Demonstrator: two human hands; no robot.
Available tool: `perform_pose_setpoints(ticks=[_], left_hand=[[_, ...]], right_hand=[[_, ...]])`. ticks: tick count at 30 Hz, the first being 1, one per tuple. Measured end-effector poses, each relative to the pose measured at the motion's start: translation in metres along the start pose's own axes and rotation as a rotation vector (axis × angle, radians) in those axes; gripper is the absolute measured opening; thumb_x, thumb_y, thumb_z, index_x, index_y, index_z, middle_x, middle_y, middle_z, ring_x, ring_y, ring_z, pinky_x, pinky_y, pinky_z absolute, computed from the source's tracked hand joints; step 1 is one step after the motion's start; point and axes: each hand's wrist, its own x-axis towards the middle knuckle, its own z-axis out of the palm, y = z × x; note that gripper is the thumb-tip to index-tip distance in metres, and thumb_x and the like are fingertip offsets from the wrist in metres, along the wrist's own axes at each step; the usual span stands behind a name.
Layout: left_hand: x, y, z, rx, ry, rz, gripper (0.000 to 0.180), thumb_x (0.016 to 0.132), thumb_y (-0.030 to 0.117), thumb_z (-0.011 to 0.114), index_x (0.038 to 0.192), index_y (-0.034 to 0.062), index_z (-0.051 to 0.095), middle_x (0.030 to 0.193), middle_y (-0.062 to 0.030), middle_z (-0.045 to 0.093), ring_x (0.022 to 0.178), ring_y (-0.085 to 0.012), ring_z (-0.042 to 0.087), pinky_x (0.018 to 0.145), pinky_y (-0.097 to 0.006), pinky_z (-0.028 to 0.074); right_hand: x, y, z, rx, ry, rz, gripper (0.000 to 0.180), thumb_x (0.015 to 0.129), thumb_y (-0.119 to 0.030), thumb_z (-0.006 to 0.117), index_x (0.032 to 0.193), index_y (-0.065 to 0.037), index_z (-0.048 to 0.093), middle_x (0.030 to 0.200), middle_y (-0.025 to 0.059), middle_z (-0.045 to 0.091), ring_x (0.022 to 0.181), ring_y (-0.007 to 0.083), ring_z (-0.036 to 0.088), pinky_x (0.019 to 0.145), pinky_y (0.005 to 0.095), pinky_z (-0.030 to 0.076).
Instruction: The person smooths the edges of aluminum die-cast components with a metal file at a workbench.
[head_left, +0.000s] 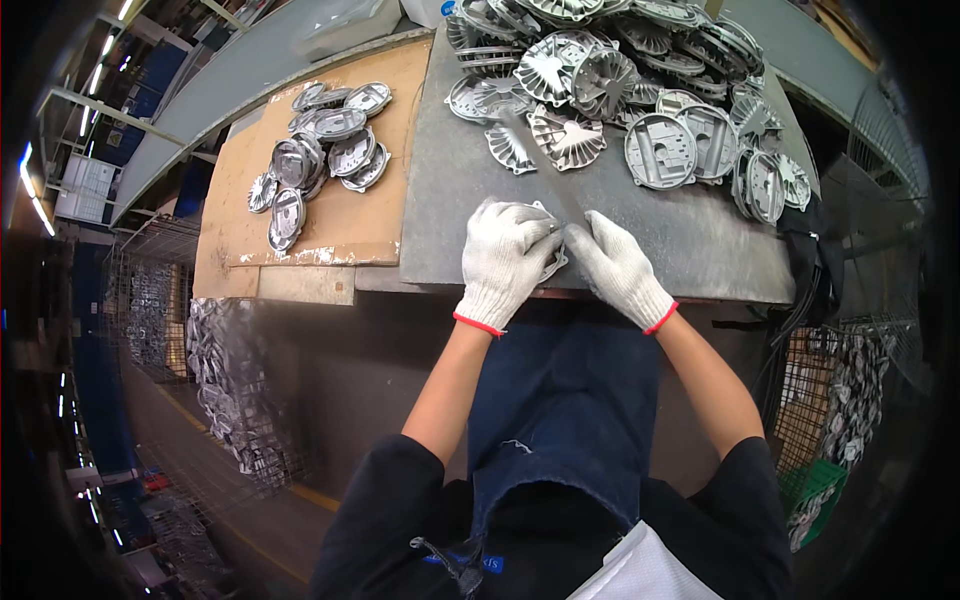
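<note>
With white knit gloves edged in red, both hands work near the front edge of the grey tabletop [460, 250]. My left hand [507, 258] is closed on a round metal casting [555, 264], most of which the fingers cover. A long flat file [548, 168], blurred along its length, points up and to the left from my right hand [622, 268]. That hand is closed round the file's near end, right beside the casting. Whether the file touches the casting cannot be made out.
A large heap of finned round castings [575, 75] covers the far side of the tabletop. Several more castings [340, 122] lie on the brown cardboard [340, 225] at left. Wire cages of parts [235, 390] stand below left; a green crate [815, 490] is at lower right.
</note>
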Motion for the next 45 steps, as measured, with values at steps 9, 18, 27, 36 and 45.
perform_pose_setpoints(ticks=[9, 18, 27, 36, 45], left_hand=[[-0.003, -0.007, 0.003, -0.043, 0.026, 0.017, 0.015, 0.08, 0.023, 0.089, 0.091, 0.0129, 0.087, 0.096, -0.0031, 0.082, 0.099, -0.0273, 0.075, 0.092, -0.042, 0.057], [-0.004, -0.01, 0.005, -0.043, 0.054, 0.053, 0.015, 0.08, 0.024, 0.088, 0.091, 0.015, 0.087, 0.093, -0.002, 0.08, 0.096, -0.0256, 0.075, 0.091, -0.043, 0.057], [-0.004, -0.007, 0.002, 0.023, 0.03, 0.112, 0.015, 0.079, 0.023, 0.087, 0.091, 0.0143, 0.087, 0.096, -0.0018, 0.081, 0.099, -0.0251, 0.076, 0.092, -0.042, 0.057], [-0.002, -0.004, -0.002, -0.025, -0.025, -0.015, 0.016, 0.085, 0.032, 0.086, 0.09, 0.0162, 0.088, 0.099, -0.0021, 0.081, 0.106, -0.0262, 0.073, 0.1, -0.045, 0.056], [0.005, -0.003, -0.009, -0.008, -0.121, -0.002, 0.012, 0.085, 0.024, 0.084, 0.09, 0.0129, 0.088, 0.098, -0.0057, 0.082, 0.098, -0.0291, 0.076, 0.094, -0.044, 0.058]], right_hand=[[-0.069, -0.058, -0.02, -0.633, 0.146, -0.161, 0.034, 0.111, -0.034, 0.07, 0.121, -0.003, 0.058, 0.081, 0.0236, 0.072, 0.077, 0.0494, 0.074, 0.067, 0.053, 0.056], [-0.089, -0.071, -0.032, -0.703, 0.147, -0.081, 0.035, 0.112, -0.036, 0.068, 0.122, -0.005, 0.058, 0.081, 0.0215, 0.073, 0.078, 0.0475, 0.075, 0.066, 0.054, 0.056], [-0.093, -0.056, -0.028, -0.966, 0.095, -0.127, 0.034, 0.111, -0.039, 0.068, 0.118, -0.007, 0.058, 0.069, 0.0206, 0.07, 0.068, 0.0447, 0.074, 0.061, 0.0542, 0.057], [-0.068, -0.051, -0.005, -0.833, 0.09, -0.053, 0.044, 0.109, -0.043, 0.068, 0.121, -0.003, 0.055, 0.078, 0.0283, 0.073, 0.079, 0.0506, 0.075, 0.072, 0.0596, 0.058], [0.014, -0.049, 0.019, -0.683, 0.028, 0.283, 0.056, 0.089, -0.049, 0.079, 0.125, -0.007, 0.066, 0.119, 0.0258, 0.079, 0.116, 0.0462, 0.074, 0.097, 0.052, 0.058]])
